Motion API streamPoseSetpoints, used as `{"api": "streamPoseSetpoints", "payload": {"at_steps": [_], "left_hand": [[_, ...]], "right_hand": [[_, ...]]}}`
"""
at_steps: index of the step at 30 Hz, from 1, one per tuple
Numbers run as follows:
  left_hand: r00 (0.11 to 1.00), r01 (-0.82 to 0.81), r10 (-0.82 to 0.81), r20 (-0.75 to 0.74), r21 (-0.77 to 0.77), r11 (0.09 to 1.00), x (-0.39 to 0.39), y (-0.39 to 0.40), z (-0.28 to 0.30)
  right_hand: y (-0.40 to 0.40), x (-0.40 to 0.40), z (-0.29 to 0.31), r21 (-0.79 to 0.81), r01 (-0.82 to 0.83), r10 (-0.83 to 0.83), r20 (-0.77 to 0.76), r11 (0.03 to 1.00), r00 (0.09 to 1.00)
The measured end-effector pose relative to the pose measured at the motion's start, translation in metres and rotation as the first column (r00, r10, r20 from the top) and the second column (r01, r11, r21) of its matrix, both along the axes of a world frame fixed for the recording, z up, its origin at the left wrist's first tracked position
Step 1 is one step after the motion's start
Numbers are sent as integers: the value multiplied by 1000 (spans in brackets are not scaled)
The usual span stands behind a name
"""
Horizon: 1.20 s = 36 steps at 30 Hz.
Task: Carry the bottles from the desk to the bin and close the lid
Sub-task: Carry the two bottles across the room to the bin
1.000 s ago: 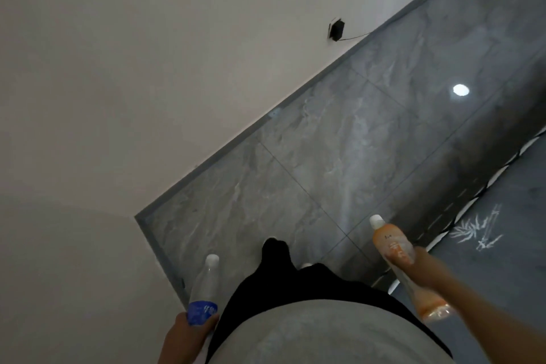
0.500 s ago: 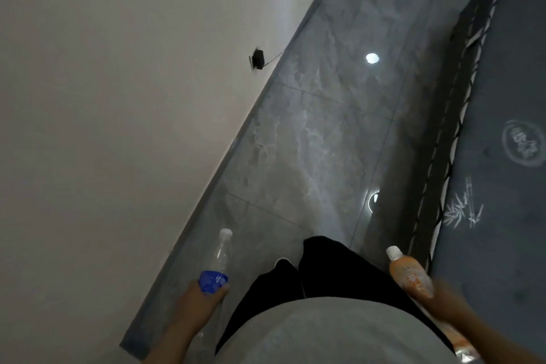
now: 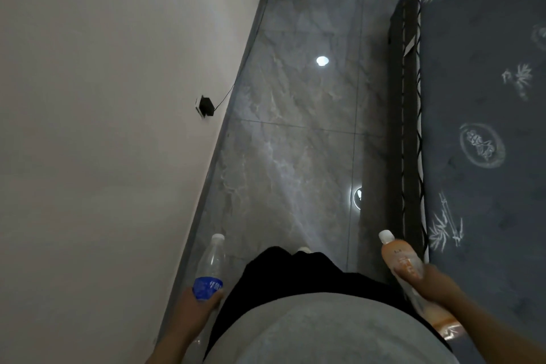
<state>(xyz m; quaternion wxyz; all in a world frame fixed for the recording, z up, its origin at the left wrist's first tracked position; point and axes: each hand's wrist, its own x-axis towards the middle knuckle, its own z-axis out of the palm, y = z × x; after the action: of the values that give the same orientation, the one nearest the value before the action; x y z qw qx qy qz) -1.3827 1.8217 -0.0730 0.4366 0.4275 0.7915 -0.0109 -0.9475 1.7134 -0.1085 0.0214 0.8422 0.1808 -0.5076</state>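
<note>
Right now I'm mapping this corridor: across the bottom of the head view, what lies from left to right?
Wall → left hand holding clear bottle → black trousers → right hand holding orange bottle → dark patterned mattress.

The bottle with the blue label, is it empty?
Looks empty: the clear bottle in the left hand shows floor through it, no water.

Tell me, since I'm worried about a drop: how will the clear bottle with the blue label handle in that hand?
The clear bottle looks empty, so probably light. Its thin plastic may dent under the left hand. Being round, it would likely roll if dropped on the smooth tiled floor.
</note>
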Motion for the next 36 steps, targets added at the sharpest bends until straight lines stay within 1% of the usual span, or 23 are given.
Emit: {"api": "streamPoseSetpoints", "payload": {"at_steps": [4, 8, 10, 13, 15, 19, 24, 28, 31, 36], "left_hand": [[999, -26, 24, -25, -66, 998, -5, 36, -7], [996, 3, -19, -90, -183, 983, -6, 86, -22], [994, 28, -50, -98, -212, 977, -1, 123, -26], [993, 87, -101, -55, -203, 975, 10, 181, -26], [988, 130, -143, -59, -186, 974, 20, 220, -23], [971, 229, -236, -32, -146, 962, 58, 302, -15], [949, 314, -316, -4, -114, 943, 111, 378, -10], [944, 328, -331, -11, -109, 938, 153, 424, -15], [945, 320, -326, -35, -129, 939, 179, 448, -20], [959, 265, -279, -50, -192, 945, 208, 481, -28]], "right_hand": [[54, 9, 6, 39, -6, 5, 17, 999, 1000], [100, 17, 5, 31, 9, -9, 13, 999, 1000], [119, 19, 3, 26, 41, -42, 6, 999, 999], [142, 23, 1, -19, 90, -91, -25, 996, 996], [154, 23, 2, -58, 128, -130, -30, 990, 991], [172, 31, 3, -88, 217, -220, -27, 972, 975], [202, 53, 4, -122, 312, -318, -28, 942, 948], [249, 92, 0, -126, 314, -317, -3, 941, 949], [296, 130, 1, -67, 287, -288, -1, 956, 958], [381, 193, 10, 31, 223, -224, 65, 974, 972]]}}
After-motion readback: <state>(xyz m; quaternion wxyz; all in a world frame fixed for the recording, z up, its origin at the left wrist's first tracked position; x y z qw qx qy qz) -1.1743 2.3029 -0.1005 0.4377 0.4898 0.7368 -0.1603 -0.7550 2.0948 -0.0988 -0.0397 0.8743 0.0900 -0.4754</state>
